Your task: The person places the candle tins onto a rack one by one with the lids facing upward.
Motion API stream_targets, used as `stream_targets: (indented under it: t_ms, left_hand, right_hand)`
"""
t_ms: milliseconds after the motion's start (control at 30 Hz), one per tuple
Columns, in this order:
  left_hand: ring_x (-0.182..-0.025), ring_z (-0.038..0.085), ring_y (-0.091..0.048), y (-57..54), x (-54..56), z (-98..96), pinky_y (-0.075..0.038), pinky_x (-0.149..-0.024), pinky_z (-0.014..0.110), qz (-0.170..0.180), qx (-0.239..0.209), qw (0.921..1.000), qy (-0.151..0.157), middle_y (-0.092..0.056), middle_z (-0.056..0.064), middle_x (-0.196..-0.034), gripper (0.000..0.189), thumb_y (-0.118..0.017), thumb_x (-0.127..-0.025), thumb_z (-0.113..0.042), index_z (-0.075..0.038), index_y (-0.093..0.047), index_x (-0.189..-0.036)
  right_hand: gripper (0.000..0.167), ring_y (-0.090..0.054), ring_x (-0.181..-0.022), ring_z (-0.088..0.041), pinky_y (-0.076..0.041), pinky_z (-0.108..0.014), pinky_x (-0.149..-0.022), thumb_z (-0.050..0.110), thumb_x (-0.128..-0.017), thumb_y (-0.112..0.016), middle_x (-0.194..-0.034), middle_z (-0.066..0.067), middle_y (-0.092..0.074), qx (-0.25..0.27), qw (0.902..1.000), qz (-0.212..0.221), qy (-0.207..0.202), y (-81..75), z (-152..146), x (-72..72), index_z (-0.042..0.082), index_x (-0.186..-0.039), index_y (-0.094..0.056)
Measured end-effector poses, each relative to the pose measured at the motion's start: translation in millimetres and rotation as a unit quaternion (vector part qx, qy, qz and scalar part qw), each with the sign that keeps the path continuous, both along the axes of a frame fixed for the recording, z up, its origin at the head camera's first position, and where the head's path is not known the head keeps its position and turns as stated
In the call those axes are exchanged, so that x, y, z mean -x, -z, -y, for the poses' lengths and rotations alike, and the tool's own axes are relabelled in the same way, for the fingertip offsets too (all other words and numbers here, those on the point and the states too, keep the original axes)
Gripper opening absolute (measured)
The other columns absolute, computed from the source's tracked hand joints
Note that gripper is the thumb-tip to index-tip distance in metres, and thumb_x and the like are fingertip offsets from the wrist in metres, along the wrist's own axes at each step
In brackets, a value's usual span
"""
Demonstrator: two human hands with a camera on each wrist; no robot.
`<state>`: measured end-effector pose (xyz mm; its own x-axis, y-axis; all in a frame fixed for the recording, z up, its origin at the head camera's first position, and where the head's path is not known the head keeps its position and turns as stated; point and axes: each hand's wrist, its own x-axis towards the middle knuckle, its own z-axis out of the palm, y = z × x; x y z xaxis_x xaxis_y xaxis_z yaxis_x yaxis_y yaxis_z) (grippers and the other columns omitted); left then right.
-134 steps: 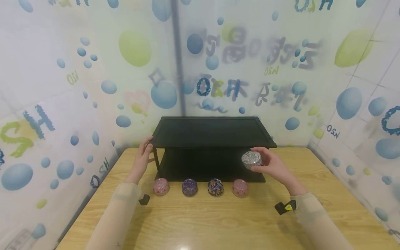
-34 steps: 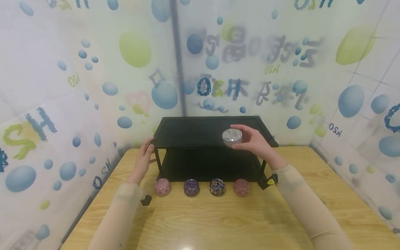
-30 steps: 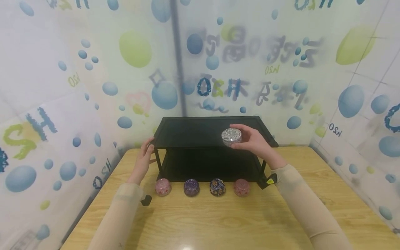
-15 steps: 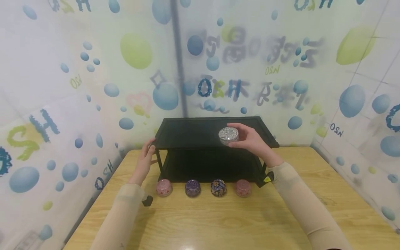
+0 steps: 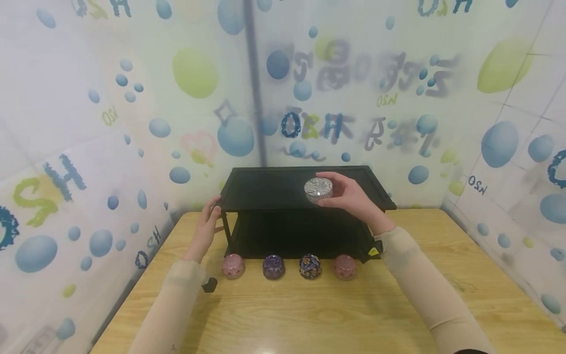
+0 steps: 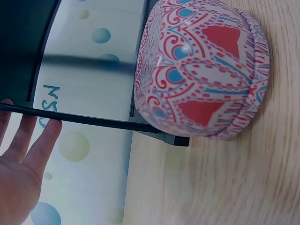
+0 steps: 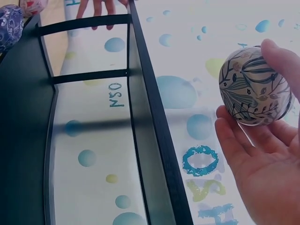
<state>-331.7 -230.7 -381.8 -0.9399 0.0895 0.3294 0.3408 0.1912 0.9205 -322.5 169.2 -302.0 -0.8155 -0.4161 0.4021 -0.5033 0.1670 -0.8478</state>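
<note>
The right hand (image 5: 351,196) holds the silver tin (image 5: 318,191) by its side, between the thumb and the fingers, and this tin is above the upper board of the black rack (image 5: 265,189), right of its middle. The right wrist view shows the tin apart from the board. The left hand (image 5: 205,226) is spread, with its fingers touching the left end of the rack; how strongly it presses, I cannot tell. For good handling, I think the right hand should carry the tin level and squeeze only softly, because the round side looks smooth. If the tin goes down, its base should meet the board flat, well behind the front edge, and the fingers should part only after full contact. A light left hand would be enough to steady the frame. On the table (image 5: 283,314), before the rack, four tins make a row: a pink tin (image 5: 233,266), a purple tin (image 5: 273,267), a dark flowered tin (image 5: 310,266) and another pink one (image 5: 345,267). They do not obstruct the upper board, but a low forearm could knock them.
</note>
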Motion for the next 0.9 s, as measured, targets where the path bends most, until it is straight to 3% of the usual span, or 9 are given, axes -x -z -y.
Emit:
stream_targets:
  t_ms: [300,633,900]
  left_hand:
    - [-0.129,0.046,-0.034,0.1,-1.2,2.2,-0.036,-0.098,0.067,0.002,-0.004,1.0,0.001,-0.016,0.019,-0.157,0.05,-0.038,-0.106,-0.029,-0.012,-0.025,-0.151]
    - [-0.129,0.044,-0.035,27.4,24.2,14.6,-0.039,-0.096,0.066,-0.012,-0.002,0.9999,-0.006,-0.015,0.015,-0.158,0.053,-0.038,-0.105,-0.039,-0.02,-0.025,-0.153]
    - [-0.128,0.043,-0.036,28.1,26.2,11.3,-0.04,-0.096,0.066,-0.018,0.005,0.9998,-0.007,-0.017,0.013,-0.158,0.054,-0.039,-0.104,-0.044,-0.023,-0.026,-0.152]
  right_hand:
    - [0.067,-0.06,-0.099,-0.024,-0.055,-0.033,-0.077,0.008,-0.08,-0.08,-0.122,-0.011,-0.057,-0.002,0.9999,-0.006,0.01,-0.3,6,0.5,0.012,-0.14,-0.05]
    - [0.066,-0.06,-0.097,-0.025,-0.055,-0.034,-0.075,0.009,-0.08,-0.08,-0.117,-0.011,-0.059,0.004,0.9999,-0.012,0.003,-0.9,16,4.5,0.012,-0.139,-0.051]
    - [0.066,-0.061,-0.104,-0.026,-0.056,-0.036,-0.08,0.008,-0.079,-0.08,-0.119,-0.012,-0.06,0.014,0.9999,0.004,-0.001,-2.4,20,6.4,0.012,-0.139,-0.051]
